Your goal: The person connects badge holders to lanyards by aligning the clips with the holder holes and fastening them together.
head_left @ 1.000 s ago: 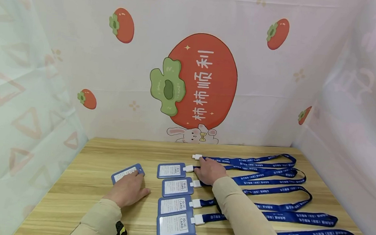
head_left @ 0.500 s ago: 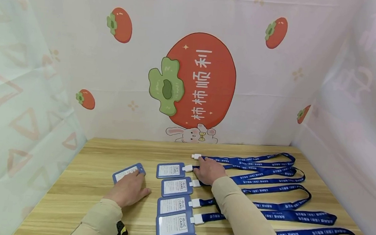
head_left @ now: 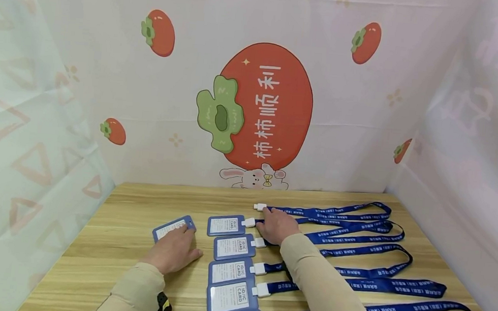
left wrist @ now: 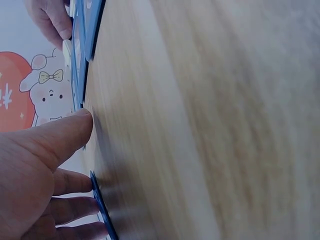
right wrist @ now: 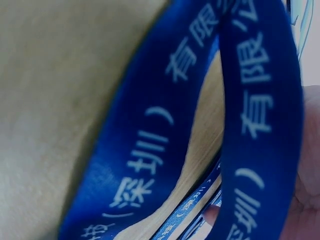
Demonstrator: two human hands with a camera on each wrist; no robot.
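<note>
On the left of the table, my left hand [head_left: 174, 250] rests its fingertips on a loose blue badge holder [head_left: 164, 229] with a white card in it. The thumb lies off to the side, pointing toward the row of badges, as the left wrist view also shows. My right hand [head_left: 276, 225] touches the farthest blue lanyard [head_left: 315, 213] just behind its white clip [head_left: 260, 207], which has no badge on it. Its thumb is apart from the index finger, over the strap of the second lanyard. In the right wrist view, a blue lanyard strap [right wrist: 260, 115] crosses close to the lens.
Several blue badge holders [head_left: 230, 272] lie in a column at the middle, clipped to lanyards [head_left: 397, 287] stretching right. The right sleeve [head_left: 326, 290] covers parts of the straps. A black and yellow item [head_left: 163, 307] shows by the left sleeve. A patterned backdrop [head_left: 183, 95] stands behind the table.
The left hand and the loose badge holder under its fingertips have shifted slightly right. The right hand stays at the farthest lanyard.
</note>
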